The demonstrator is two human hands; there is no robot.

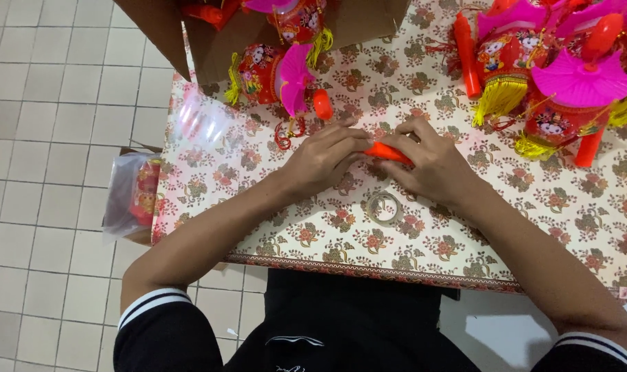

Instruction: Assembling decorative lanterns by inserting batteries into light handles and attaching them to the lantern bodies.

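Observation:
Both my hands meet over the middle of the floral tablecloth [272, 227]. My left hand [322, 158] and my right hand [430, 164] together grip a small orange-red plastic stick [386, 152], which lies between the fingertips. Just beyond my left hand lies a red and pink toy lantern [275, 76] with yellow tassels and a red handle, its red cord curling near my fingers. A roll of clear tape [384, 207] lies on the cloth just below my hands.
An open cardboard box [210, 41] with more lanterns stands at the far edge. Several finished red and pink lanterns [554, 83] pile up at the far right. A clear plastic bag [131, 193] with red parts hangs off the table's left side, over the tiled floor [45, 138].

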